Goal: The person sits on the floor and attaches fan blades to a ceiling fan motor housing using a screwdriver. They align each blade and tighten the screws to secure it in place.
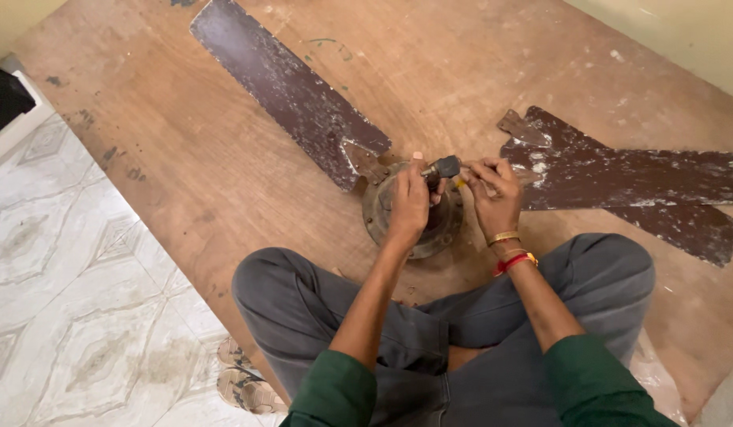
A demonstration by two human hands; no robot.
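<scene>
Pinching a small yellow-tipped tool (459, 181) with the right hand (493, 194), fingers pressed together. Gripping the dark shaft end (443, 167) with the left hand (410, 202) — probably steadying it. Resting beneath: rusty ceiling fan motor (382, 217) on the wooden board (184, 158), one blade (287, 87) attached, loose blades (635, 178) lying just to the right.
</scene>
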